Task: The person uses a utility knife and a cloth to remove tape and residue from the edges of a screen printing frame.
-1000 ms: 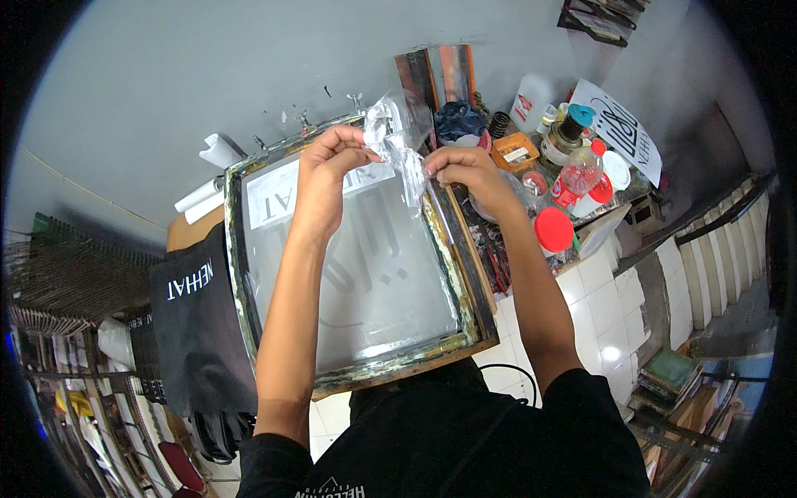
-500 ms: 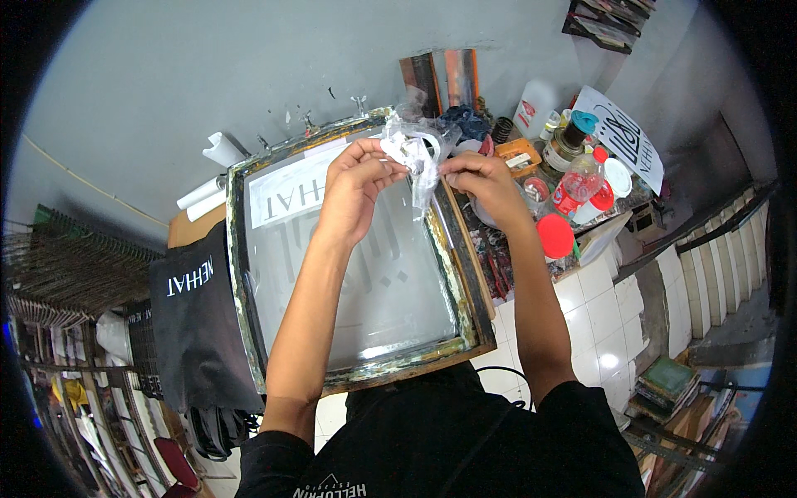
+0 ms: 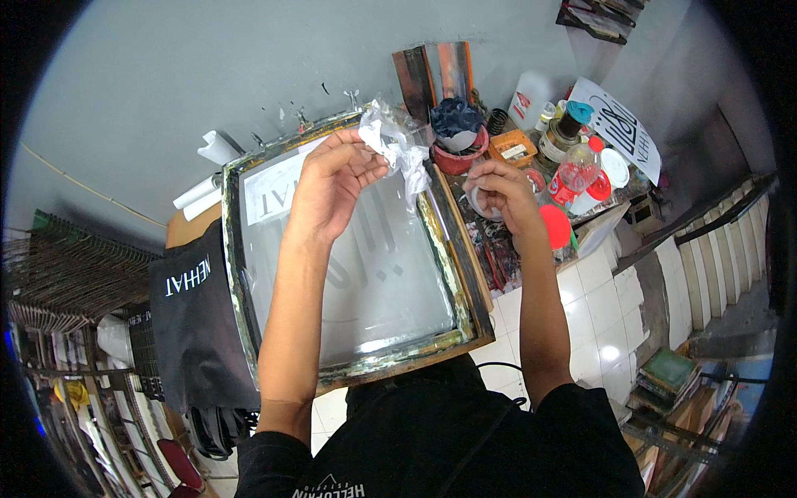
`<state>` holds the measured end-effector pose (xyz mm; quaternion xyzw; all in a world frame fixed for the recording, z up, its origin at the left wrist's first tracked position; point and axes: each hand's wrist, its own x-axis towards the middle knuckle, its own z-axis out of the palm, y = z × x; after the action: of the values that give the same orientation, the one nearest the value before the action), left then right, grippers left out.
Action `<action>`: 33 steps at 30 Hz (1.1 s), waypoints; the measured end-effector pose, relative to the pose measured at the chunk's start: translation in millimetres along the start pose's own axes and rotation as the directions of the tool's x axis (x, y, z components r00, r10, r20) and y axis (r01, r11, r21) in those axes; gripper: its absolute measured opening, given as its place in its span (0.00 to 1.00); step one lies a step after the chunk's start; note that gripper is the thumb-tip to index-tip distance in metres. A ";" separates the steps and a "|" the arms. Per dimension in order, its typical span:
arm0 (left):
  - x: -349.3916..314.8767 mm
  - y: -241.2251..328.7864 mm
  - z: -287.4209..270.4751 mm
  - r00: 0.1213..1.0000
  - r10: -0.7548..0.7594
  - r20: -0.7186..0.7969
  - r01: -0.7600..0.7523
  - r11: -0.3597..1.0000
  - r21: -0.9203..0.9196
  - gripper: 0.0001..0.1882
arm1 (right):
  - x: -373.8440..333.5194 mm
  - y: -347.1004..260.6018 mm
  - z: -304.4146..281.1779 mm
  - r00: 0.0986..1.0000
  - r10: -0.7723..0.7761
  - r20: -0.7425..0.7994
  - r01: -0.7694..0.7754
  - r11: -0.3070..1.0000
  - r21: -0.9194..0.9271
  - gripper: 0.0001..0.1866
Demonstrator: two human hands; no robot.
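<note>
My left hand [image 3: 342, 170] pinches a crumpled wad of white and clear film [image 3: 407, 158] between thumb and fingers. The wad hangs over the far right corner of a screen-printing frame [image 3: 465, 290], whose rim is stained with ink. On the grey mesh [image 3: 382, 307] dark lettering shows, partly covered by my left forearm. A white printed sheet [image 3: 264, 195] lies at the mesh's far left. Apart from the wad, my right hand [image 3: 505, 195] is raised with loosely bent fingers, and no held thing shows in it. Behind its fingertips is a translucent round container [image 3: 480, 202].
Right of the frame, a cluttered bench holds a red tub with dark cloth [image 3: 457, 137], an orange basket [image 3: 513, 149], a clear bottle [image 3: 577, 173] and a red lid [image 3: 556, 226]. A black printed cloth [image 3: 191, 307] hangs at the left. Paper rolls [image 3: 199, 195] lie behind it.
My right hand has come away from the film and moved right, its fingers loosening. My left hand, still gripping the wad, has shifted slightly left. The red tub now shows.
</note>
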<state>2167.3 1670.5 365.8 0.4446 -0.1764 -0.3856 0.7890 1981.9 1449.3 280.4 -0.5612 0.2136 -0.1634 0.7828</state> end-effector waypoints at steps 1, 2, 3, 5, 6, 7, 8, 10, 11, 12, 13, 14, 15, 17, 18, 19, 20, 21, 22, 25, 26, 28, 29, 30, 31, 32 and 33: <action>-2.2 3.8 -0.8 1.000 0.006 -0.004 -0.006 1.000 0.013 0.13 | -4.5 2.3 -5.7 0.998 0.024 -0.066 -0.027 0.999 -0.039 0.08; -3.1 5.9 0.6 1.000 0.011 -0.002 -0.011 1.000 0.025 0.13 | -8.1 9.3 -20.2 0.994 0.049 -0.098 -0.056 0.995 -0.077 0.10; -4.6 6.5 1.8 1.000 0.003 -0.003 -0.003 1.000 0.026 0.13 | -13.6 20.1 -30.7 0.992 0.060 -0.111 -0.076 0.987 -0.142 0.11; -6.9 8.0 2.4 1.000 -0.007 -0.009 0.007 0.999 0.034 0.13 | -21.8 32.1 -36.0 0.988 0.079 -0.130 -0.112 0.958 -0.266 0.13; -5.6 7.7 0.6 1.000 -0.004 0.014 0.004 1.000 0.031 0.14 | -19.0 37.3 -36.8 0.993 0.056 -0.100 -0.083 0.955 -0.286 0.14; -5.5 6.8 -4.0 1.000 -0.005 0.029 0.004 1.000 0.031 0.15 | -17.4 39.2 -23.0 0.997 0.040 -0.066 -0.058 0.952 -0.300 0.15; -4.0 5.8 -5.6 0.999 -0.006 0.054 0.004 1.000 0.028 0.16 | -15.5 38.6 -10.7 0.999 0.018 -0.038 -0.029 0.949 -0.315 0.16; -4.2 4.2 -4.1 0.999 -0.013 0.033 0.013 1.000 0.001 0.14 | -7.2 34.9 17.3 0.998 -0.040 0.055 0.053 0.964 -0.261 0.14; -4.3 4.7 -2.2 1.000 -0.014 0.025 0.014 1.000 -0.013 0.14 | -2.1 32.0 26.6 0.992 -0.074 0.101 0.096 0.968 -0.231 0.12; -4.0 5.2 -1.1 1.000 -0.014 0.021 0.014 1.000 -0.013 0.13 | 3.8 29.5 30.6 0.989 -0.059 0.136 0.094 0.958 -0.270 0.12; -4.2 5.7 -1.2 1.000 -0.012 0.016 0.012 1.000 -0.014 0.13 | 10.7 27.2 34.2 0.984 -0.043 0.173 0.095 0.946 -0.309 0.11; -4.4 5.9 -1.6 1.000 -0.010 0.010 0.010 1.000 -0.015 0.12 | 14.5 25.8 36.3 0.978 -0.024 0.209 0.097 0.933 -0.347 0.10; -4.6 4.8 -2.7 1.000 -0.013 0.012 0.013 0.999 -0.039 0.12 | 16.2 27.9 36.6 0.972 -0.056 0.230 0.134 0.931 -0.340 0.09; -4.6 0.1 -7.5 1.000 -0.013 0.014 0.014 0.996 -0.090 0.12 | 20.6 33.2 37.2 0.954 -0.117 0.276 0.208 0.922 -0.327 0.07; -3.3 -2.1 -9.8 1.000 -0.012 0.011 0.013 0.997 -0.080 0.12 | 21.3 34.0 35.4 0.952 -0.116 0.282 0.204 0.930 -0.306 0.07; -2.4 -5.0 -12.9 1.000 -0.014 0.007 0.014 0.997 -0.070 0.12 | 20.1 34.8 33.9 0.951 -0.113 0.288 0.197 0.938 -0.285 0.06; -1.9 -7.6 -15.1 1.000 -0.016 0.003 0.016 0.998 -0.059 0.12 | 19.5 35.6 32.4 0.950 -0.109 0.293 0.190 0.946 -0.263 0.06; -2.1 -10.3 -16.6 1.000 -0.010 0.000 0.010 0.998 -0.058 0.13 | 20.8 39.2 30.2 0.952 -0.101 0.287 0.177 0.951 -0.254 0.06; -2.3 -12.9 -16.2 1.000 -0.006 0.000 0.006 0.998 -0.056 0.13 | 21.3 42.1 28.7 0.956 -0.094 0.278 0.166 0.955 -0.245 0.07; -1.9 -20.5 -19.9 1.000 0.000 0.025 0.001 0.998 -0.068 0.14 | 20.4 46.5 26.2 0.959 -0.091 0.269 0.160 0.957 -0.244 0.08; -2.0 -22.0 -21.1 0.999 0.001 0.036 0.001 0.997 -0.074 0.14 | 19.3 47.0 27.8 0.958 -0.093 0.270 0.162 0.955 -0.247 0.08; -2.8 -23.6 -17.7 0.999 -0.031 0.028 0.035 0.989 -0.141 0.14 | 17.5 48.5 29.9 0.974 -0.095 0.207 0.148 0.956 -0.254 0.10; -2.7 -24.0 -14.6 0.998 -0.048 0.027 0.052 0.983 -0.175 0.15 | 16.3 48.1 29.6 0.980 -0.097 0.174 0.141 0.956 -0.257 0.11; -1.9 -25.6 -13.2 0.998 -0.045 0.035 0.051 0.978 -0.202 0.15 | 14.5 46.5 28.3 0.980 -0.099 0.173 0.140 0.960 -0.243 0.12; -2.1 -27.6 -14.5 0.998 -0.040 0.040 0.049 0.972 -0.232 0.15 | 12.7 44.4 29.1 0.980 -0.097 0.175 0.137 0.963 -0.231 0.12; -2.0 -28.8 -15.3 0.998 -0.036 0.046 0.047 0.964 -0.262 0.15 | 11.6 43.3 29.2 0.979 -0.096 0.177 0.134 0.966 -0.219 0.13; -1.3 -29.1 -16.0 0.998 -0.037 0.048 0.049 0.960 -0.274 0.16 | 11.6 43.8 27.7 0.991 -0.073 0.110 0.094 0.975 -0.202 0.11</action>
<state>2163.3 1671.6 332.8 0.3262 -0.1282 -0.4328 0.8306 2006.9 1479.8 244.8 -0.6555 0.1655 -0.1445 0.7225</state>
